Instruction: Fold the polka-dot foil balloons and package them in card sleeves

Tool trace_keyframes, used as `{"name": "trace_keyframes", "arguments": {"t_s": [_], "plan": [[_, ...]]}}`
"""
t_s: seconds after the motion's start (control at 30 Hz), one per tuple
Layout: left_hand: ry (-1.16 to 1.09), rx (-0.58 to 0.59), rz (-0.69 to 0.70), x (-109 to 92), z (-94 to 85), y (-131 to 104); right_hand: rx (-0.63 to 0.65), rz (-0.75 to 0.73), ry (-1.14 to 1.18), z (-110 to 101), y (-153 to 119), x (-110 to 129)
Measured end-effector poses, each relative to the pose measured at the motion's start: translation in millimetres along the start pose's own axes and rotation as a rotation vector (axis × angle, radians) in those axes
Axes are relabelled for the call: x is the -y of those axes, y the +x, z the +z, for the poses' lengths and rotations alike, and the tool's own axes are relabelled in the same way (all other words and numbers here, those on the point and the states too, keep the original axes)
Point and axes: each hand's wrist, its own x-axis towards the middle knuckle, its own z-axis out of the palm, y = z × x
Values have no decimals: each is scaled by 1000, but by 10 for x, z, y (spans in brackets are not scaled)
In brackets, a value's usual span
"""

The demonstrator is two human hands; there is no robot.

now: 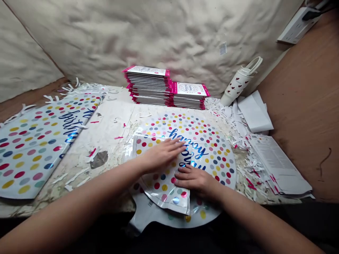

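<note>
A round, flat foil balloon (217,148) with coloured dots and blue lettering lies on the table, its tail hanging toward the front edge. On its left half rests a folded dotted foil piece (164,192) with a clear, shiny surface. My left hand (165,153) lies flat on the upper part of the folded piece, fingers stretched to the right. Lower and to the right, my right hand (197,180) presses on the folded piece's right edge, its fingers spread. Neither hand is wrapped round anything.
Folded dotted balloons (34,148) lie at the left. Pink-edged packets stand in two stacks (149,86) at the back. A white tumbler (237,84), paper scraps (254,173), papers (280,165) and a wall socket (298,26) are on the right.
</note>
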Motion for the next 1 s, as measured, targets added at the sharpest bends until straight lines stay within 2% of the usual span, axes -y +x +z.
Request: {"name": "trace_keyframes", "arguments": {"t_s": [0.07,0.17,0.2,0.27,0.33,0.4,0.5,0.57,0.6,0.67,0.7,0.73,0.77,0.8,0.87,0.9,1.0], "plan": [[-45,157,-12,-116,219,217,-73,-4,4,8,-53,50],[-69,189,-117,-201,380,338,-136,28,93,24,-159,140],[-73,185,-142,-203,397,339,-147,93,157,14,-177,160],[-90,216,-156,-152,402,294,-188,340,314,-37,-159,165],[-107,273,-152,-13,379,167,-271,686,526,-114,-65,113],[-104,287,-176,207,315,-58,-325,957,732,-189,74,17],[-59,186,-305,560,100,-498,-298,1139,921,-259,272,-127],[-7,18,-469,659,-94,-732,-268,1198,967,-275,363,-176],[30,-88,-561,630,-181,-801,-259,1225,986,-276,394,-184],[102,-296,-661,403,-281,-832,-250,1261,998,-271,436,-179],[130,-368,-658,222,-278,-801,-248,1271,995,-268,448,-173],[128,-397,-551,19,-237,-748,-244,1278,986,-268,454,-170],[103,-361,-377,-187,-163,-685,-240,1283,971,-274,454,-170],[79,-246,-311,-374,-66,-620,-234,1286,949,-286,447,-174],[41,-57,-371,-636,147,-518,-217,1285,876,-332,416,-181],[12,27,-427,-700,238,-489,-211,1282,828,-362,394,-175],[-76,147,-514,-697,378,-479,-288,1232,578,-418,337,-72]]}}
